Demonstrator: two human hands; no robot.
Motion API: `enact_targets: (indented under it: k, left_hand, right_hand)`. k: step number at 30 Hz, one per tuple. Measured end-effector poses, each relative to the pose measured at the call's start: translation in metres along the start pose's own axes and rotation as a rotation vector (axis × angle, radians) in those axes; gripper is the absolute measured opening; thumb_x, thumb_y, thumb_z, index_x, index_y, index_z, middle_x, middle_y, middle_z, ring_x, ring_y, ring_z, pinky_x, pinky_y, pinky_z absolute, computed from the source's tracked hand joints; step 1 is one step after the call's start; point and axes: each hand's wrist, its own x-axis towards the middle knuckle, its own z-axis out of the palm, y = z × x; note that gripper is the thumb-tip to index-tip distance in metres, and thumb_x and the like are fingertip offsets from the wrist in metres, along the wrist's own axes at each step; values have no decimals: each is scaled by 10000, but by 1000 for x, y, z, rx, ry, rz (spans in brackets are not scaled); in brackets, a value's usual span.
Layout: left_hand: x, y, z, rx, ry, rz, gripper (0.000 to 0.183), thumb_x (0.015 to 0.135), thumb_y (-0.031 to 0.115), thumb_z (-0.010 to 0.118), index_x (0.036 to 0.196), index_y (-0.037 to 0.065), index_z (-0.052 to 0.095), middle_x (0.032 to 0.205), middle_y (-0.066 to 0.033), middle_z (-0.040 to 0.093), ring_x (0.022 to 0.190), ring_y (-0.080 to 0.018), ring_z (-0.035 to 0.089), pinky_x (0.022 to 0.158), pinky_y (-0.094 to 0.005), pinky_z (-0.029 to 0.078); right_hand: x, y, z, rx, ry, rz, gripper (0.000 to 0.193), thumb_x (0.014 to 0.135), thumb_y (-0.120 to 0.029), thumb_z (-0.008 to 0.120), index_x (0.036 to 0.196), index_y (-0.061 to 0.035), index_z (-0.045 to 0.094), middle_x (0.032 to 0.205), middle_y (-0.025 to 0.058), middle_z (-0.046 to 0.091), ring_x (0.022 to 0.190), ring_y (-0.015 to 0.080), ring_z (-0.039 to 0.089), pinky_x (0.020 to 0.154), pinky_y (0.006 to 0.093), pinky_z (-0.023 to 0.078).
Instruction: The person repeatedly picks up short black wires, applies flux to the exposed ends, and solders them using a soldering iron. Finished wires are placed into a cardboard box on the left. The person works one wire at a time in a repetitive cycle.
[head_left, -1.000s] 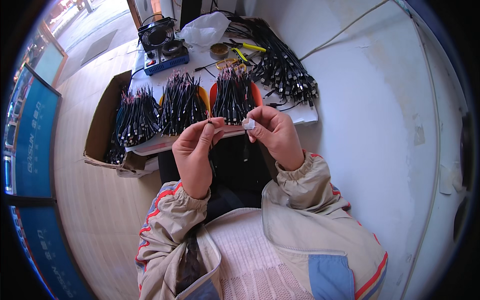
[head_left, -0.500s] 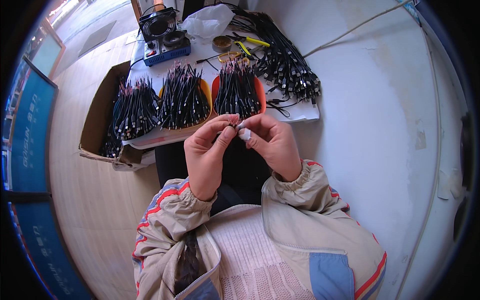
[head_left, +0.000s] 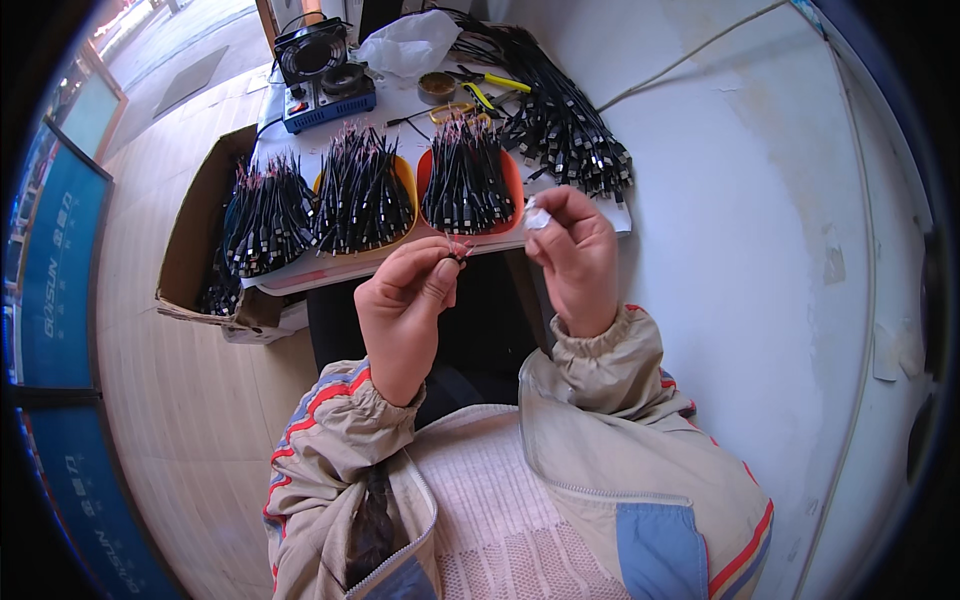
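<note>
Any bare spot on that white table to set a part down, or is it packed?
Mostly packed. The white table shows bare strips only along its front edge below the orange tray and yellow tray, and a small patch around the tape roll. Cable bundles crowd the right side; the blue device fills the far left corner.

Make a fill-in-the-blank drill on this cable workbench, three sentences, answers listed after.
1. The left hand pinches the end of a thin ____ cable.
2. The right hand holds a small ____ piece at its fingertips.
3. The cable bundle nearest the right hand lies in a ____ tray.

Missing words: black; white; red
</note>
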Motion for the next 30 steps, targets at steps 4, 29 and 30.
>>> enact_targets:
  k: [4, 29, 30]
  left_hand:
    - [-1, -2, 1, -55, -15, -72, 107, 903, -14, 603, 987, -67, 644, 954, -69, 639, 663, -71, 544, 575, -189, 435]
    - [10, -8, -23, -111, 150, -70, 138, 959, 84, 543, 966, -30, 620, 757, -80, 647, 491, -26, 368, 442, -174, 253]
    - [9, -10, -23, -125, 159, -80, 138, 959, 84, 543, 966, -31, 620, 758, -80, 648, 492, -26, 371, 443, -174, 254]
  right_hand:
    - [-6, 2, -2, -224, -244, 39, 169, 886, -90, 667, 1022, -5, 613, 853, -24, 623, 759, 23, 559, 672, 173, 456]
    - [166, 50, -25, -797, -75, -127, 233, 825, -178, 695, 869, 41, 626, 710, 129, 672, 642, 178, 672, 581, 310, 518]
    - [154, 52, -28, -917, -77, -93, 240, 810, -212, 702, 827, 22, 652, 706, 130, 669, 643, 210, 670, 597, 339, 512]
